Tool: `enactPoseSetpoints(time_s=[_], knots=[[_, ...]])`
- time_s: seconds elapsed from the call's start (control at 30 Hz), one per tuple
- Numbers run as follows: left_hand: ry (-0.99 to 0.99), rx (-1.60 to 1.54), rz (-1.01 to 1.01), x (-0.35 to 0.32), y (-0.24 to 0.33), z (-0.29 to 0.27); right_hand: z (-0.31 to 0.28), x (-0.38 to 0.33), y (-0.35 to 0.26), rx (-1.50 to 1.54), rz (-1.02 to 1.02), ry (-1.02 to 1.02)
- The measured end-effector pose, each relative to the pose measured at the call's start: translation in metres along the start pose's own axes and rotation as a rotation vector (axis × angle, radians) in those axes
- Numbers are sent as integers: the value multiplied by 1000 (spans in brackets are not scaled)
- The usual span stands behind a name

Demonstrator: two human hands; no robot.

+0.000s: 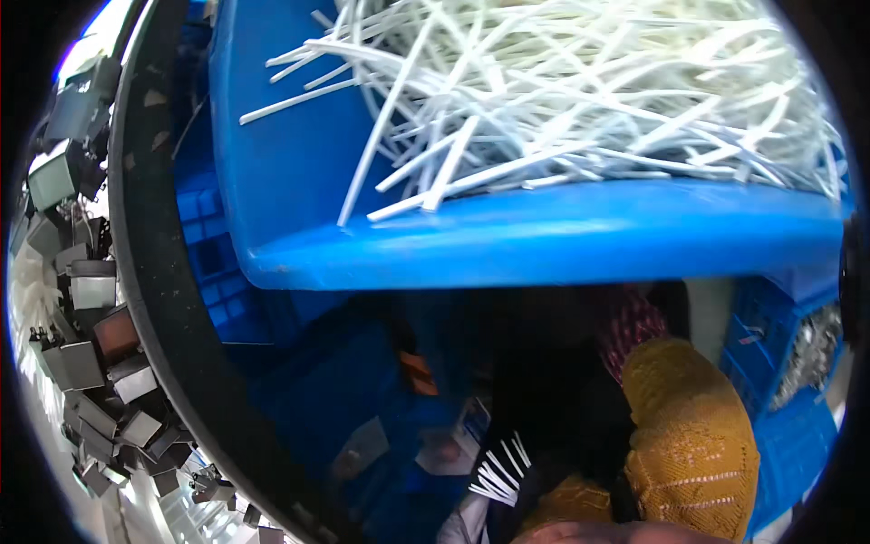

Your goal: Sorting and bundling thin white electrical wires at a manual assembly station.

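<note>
A heap of thin white plastic-looking strips (580, 100) fills a large blue bin (544, 231) across the top, several strips poking over its near left side. Below the rim, a mustard knitted sleeve (693, 435) appears at the lower right, with a maroon patterned cloth (634, 326) at its upper end. Neither of my hands can be made out; the space under the rim is very dark. At the bottom middle, a fan of short white strips or stripes (500, 470) shows against dark cloth, beside a pale grey patch of fabric (464, 521).
A black curved edge (145, 227) runs down the left, with many small grey and black block-shaped parts (77, 363) beyond it. Blue crates (213, 245) stand inside that edge. At right, another blue crate (752, 335) holds shiny silvery material (807, 358). Pale scraps (362, 444) lie low in the dark area.
</note>
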State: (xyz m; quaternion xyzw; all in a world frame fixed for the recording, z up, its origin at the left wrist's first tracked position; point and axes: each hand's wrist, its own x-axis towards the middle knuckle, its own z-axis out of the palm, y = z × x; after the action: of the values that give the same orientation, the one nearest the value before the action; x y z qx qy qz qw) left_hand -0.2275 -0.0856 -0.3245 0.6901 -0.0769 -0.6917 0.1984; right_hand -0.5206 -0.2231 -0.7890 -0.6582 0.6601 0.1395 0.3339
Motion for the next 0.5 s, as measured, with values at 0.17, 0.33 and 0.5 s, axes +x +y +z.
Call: enactPoseSetpoints(time_s=[0.17, 0.33, 0.5], knots=[[67, -2, 4, 18, -4, -10, 27, 18, 0, 30, 117, -29], [61, -57, 26, -9, -4, 2, -16, -40, 17, 65, 122, -1], [-18, -87, 102, -68, 21, 30, -119, -152, 70, 102, 207, 91]])
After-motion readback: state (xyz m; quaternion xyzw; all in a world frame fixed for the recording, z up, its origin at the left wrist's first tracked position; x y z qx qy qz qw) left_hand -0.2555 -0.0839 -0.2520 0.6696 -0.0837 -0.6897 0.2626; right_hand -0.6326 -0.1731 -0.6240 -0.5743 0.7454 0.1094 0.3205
